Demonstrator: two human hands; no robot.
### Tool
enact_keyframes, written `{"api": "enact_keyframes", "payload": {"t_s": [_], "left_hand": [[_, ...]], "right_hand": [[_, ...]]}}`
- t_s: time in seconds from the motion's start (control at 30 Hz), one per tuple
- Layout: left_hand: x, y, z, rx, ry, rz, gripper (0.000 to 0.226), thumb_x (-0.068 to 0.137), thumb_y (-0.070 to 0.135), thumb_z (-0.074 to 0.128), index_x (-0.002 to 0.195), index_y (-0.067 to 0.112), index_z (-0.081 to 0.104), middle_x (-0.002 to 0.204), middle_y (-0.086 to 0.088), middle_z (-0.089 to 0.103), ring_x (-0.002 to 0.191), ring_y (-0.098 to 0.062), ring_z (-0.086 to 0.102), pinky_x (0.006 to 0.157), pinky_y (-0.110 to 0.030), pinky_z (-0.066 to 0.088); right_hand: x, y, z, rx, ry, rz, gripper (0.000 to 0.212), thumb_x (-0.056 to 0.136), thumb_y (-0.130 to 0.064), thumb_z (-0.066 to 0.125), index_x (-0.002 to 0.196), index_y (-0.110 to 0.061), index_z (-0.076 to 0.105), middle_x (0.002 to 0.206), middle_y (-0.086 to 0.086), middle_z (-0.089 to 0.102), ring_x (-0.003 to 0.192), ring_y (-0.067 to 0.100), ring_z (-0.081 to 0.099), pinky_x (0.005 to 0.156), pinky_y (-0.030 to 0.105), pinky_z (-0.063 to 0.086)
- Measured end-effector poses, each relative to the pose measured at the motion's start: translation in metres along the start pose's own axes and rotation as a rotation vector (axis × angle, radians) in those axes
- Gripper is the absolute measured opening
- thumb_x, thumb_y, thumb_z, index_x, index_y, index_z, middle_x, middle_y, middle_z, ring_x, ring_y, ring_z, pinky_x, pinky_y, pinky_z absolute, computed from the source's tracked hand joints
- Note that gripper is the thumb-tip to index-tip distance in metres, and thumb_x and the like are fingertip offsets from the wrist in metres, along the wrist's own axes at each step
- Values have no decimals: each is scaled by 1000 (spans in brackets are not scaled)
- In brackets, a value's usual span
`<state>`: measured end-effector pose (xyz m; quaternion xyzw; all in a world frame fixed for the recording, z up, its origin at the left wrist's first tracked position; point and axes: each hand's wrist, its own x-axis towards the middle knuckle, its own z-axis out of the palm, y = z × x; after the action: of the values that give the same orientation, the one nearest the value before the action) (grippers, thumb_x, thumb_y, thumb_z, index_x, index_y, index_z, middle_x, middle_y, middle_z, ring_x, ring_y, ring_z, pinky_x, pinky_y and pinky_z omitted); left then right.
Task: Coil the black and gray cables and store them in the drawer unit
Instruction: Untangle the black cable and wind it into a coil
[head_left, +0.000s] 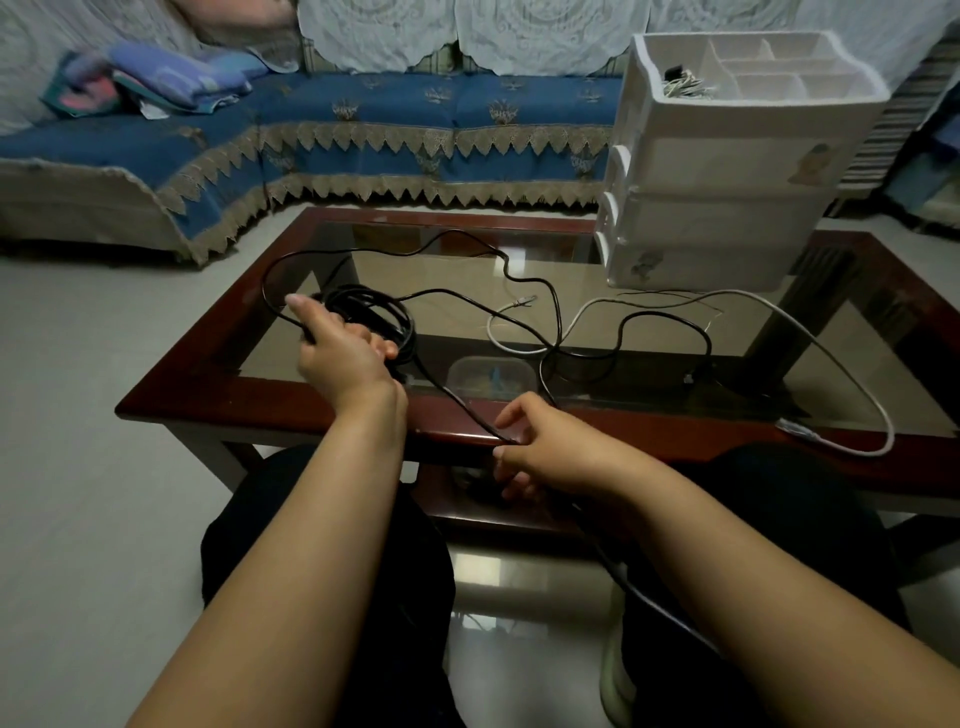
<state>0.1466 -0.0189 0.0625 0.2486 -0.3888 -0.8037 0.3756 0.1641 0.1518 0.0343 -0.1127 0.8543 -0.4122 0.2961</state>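
Black cable (540, 283): partly coiled, gripped in left hand (340, 353); right hand (540, 452) pinches its strand at table (218, 387) edge. Gray cable (841, 358): loose on glass. Drawer unit (727, 171): stickers, no legible writing.

Glossy dark wood table frame (291, 405) w/ smooth glass top under left hand (340, 353), matt black cable (540, 283) beyond it, white plastic drawer unit (727, 171) past right hand (540, 454).
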Motion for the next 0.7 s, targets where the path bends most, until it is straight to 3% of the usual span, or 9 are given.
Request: {"api": "enact_keyframes", "payload": {"t_s": [0.07,0.13,0.23,0.3,0.4,0.47,0.53,0.63,0.7], "left_hand": [[3,2,-2,24,16,31,44,99,49,38,68,17,39,45,8,32,40,-9,28,41,-26,29],[2,-1,-3,154,-69,102,43,99,49,37,71,18,44,47,10,36,40,-8,32,42,-25,30],[-4,-8,-2,517,-315,283,40,98,51,37,73,21,46,54,6,45,45,-10,44,45,-27,40],[-7,-10,0,692,-473,361,38,98,46,41,69,21,45,59,2,50,51,-14,52,49,-25,45],[-7,-19,0,880,-696,380,41,91,57,41,70,22,47,66,-1,56,63,-23,59,59,-35,48],[-8,-23,-1,975,-820,371,64,73,83,30,70,21,49,63,2,55,58,-15,55,55,-31,43],[-10,-27,-2,1025,-941,302,84,55,98,21,70,21,50,59,4,56,51,-6,54,49,-22,40],[-14,-30,-2,1087,-1080,219,95,48,101,16,69,16,53,54,6,56,44,3,51,47,-15,37],[-15,-30,-2,1062,-1135,85,95,56,96,16,70,11,57,54,6,56,44,3,51,49,-14,40]], "right_hand": [[-4,-1,-4,13,-46,-13,17,99,-17,46,115,-14,42,80,7,69,69,26,70,54,24,53],[-7,-5,-5,-91,-60,-53,11,100,-15,44,110,-13,47,74,5,66,62,21,65,47,19,48],[-6,-14,-9,-311,-24,-127,12,96,-18,52,105,-18,59,90,3,68,71,10,61,58,17,46],[-7,-17,-16,-290,-67,-137,11,95,-17,54,101,-19,63,86,-2,65,70,8,60,58,14,48],[-11,-21,-31,-90,-196,-137,11,95,-11,54,93,-16,64,80,12,59,63,16,57,54,25,53],[-10,-21,-42,98,-284,-136,12,96,-7,51,97,-8,63,70,15,50,50,15,50,47,25,51],[-8,-19,-51,268,-352,-120,16,97,-5,47,103,-2,61,57,8,43,38,10,43,41,23,49],[-5,-11,-54,470,-416,-123,20,97,-5,45,104,3,61,52,4,41,33,7,39,39,21,45],[-3,-6,-55,609,-438,-141,21,96,-5,44,104,5,61,49,2,43,30,5,37,37,19,41]]}}
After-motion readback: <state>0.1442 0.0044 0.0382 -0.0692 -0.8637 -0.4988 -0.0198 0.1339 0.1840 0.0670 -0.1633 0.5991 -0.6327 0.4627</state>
